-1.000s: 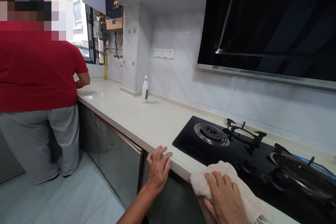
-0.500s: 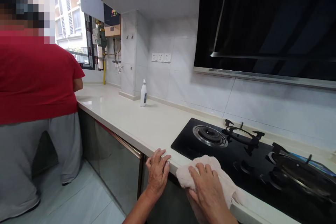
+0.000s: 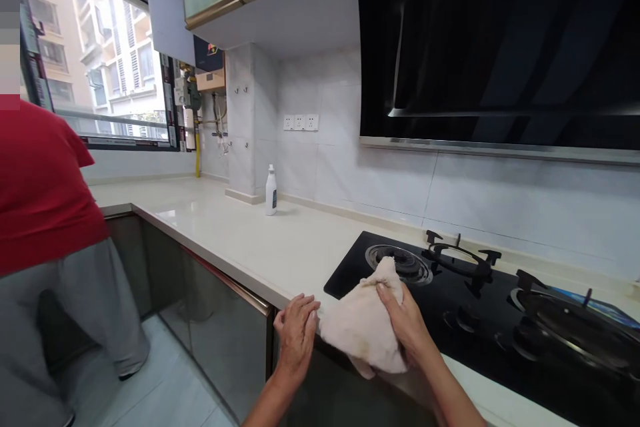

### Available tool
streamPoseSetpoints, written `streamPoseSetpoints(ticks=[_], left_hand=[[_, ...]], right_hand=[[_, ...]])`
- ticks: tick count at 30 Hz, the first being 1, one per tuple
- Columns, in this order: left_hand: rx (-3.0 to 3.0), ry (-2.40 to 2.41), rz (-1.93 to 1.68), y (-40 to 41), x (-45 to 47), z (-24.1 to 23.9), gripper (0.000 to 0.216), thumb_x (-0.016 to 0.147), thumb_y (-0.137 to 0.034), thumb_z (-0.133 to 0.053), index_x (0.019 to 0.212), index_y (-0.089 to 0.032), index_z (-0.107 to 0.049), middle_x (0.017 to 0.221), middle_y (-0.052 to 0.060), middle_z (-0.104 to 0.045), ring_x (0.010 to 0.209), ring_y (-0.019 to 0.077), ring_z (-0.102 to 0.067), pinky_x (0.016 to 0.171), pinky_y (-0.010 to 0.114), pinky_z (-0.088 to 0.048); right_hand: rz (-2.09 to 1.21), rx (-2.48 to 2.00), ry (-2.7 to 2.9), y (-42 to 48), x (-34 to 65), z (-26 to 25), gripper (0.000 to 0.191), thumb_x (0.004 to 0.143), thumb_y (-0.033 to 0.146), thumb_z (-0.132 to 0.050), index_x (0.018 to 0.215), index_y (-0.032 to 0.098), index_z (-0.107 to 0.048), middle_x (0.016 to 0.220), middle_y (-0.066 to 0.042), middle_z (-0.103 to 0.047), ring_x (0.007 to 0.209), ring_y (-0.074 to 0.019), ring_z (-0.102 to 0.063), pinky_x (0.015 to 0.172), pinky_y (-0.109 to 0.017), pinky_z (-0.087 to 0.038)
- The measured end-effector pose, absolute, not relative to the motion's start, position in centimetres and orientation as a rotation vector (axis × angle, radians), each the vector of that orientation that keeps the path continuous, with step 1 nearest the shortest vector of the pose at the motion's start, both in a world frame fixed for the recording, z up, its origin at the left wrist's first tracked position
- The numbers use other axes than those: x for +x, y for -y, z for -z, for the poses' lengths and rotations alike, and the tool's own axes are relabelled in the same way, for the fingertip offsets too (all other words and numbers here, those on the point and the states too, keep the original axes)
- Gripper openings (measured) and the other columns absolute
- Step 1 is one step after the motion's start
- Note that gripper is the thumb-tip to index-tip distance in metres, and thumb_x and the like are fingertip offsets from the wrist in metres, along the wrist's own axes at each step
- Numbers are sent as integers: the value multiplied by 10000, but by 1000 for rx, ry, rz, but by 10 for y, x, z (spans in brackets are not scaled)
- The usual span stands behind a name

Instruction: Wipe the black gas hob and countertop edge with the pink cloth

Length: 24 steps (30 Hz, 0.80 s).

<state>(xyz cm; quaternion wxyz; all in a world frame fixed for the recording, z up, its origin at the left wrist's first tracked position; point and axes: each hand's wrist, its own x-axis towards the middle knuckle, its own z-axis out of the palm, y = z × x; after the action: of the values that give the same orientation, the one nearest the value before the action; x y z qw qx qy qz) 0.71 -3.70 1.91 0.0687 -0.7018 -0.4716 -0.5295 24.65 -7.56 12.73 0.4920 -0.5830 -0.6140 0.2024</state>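
Note:
A pale pink cloth [image 3: 363,327] with a faint yellowish stain is gripped by my right hand [image 3: 407,320], thumb on top, at the front left corner of the black gas hob [image 3: 345,273]. Part of the cloth hangs over the counter's front edge; its top corner rises in front of the left burner [image 3: 399,261]. My left hand [image 3: 297,330] rests at the edge of the cream countertop [image 3: 235,230], left of the cloth, fingers loosely bent and holding nothing. Its fingertips lie on the counter.
A white bottle [image 3: 271,192] stands by the wall corner. Two pan supports, the rear one [image 3: 460,259] among them, sit on the hob. Above hangs a black range hood [image 3: 500,47]. A person in a red shirt [image 3: 45,187] bends at the left counter.
My right hand has turned and lifted the cloth, which was flat under the palm. The view has shifted left; the person has moved further left in it. My left hand stays at the edge.

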Motion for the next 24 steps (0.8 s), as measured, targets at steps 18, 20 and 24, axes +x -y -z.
streamPoseSetpoints(ticks=[18, 20, 24], left_hand=[[-2512, 1089, 1576, 77, 89, -108, 330, 953, -257, -537, 1255, -248, -670, 1448, 124, -563, 1377, 289, -488, 1122, 507, -411], [-2641, 1082, 1437, 80, 114, -106, 390, 920, -266, -598, 1305, -244, -653, 1515, 134, -504, 1414, 315, -446, 1135, 534, -404], [-2774, 1265, 1112, 79, 150, -102, 551, 912, -388, -655, 1449, -312, -558, 1624, 120, -390, 1511, 379, -307, 1159, 656, -328]], right_hand=[[-530, -1455, 1882, 70, 326, -134, 607, 942, 701, -345, 1230, 254, -638, 1295, -53, -671, 1203, -227, -603, 1065, -358, -439], [-458, -1489, 1883, 75, 338, -125, 596, 944, 676, -357, 1242, 243, -637, 1326, -71, -653, 1242, -234, -583, 1113, -381, -406], [-340, -1632, 1859, 98, 367, -94, 626, 933, 652, -365, 1305, 225, -631, 1410, -112, -609, 1336, -284, -534, 1167, -490, -359]])
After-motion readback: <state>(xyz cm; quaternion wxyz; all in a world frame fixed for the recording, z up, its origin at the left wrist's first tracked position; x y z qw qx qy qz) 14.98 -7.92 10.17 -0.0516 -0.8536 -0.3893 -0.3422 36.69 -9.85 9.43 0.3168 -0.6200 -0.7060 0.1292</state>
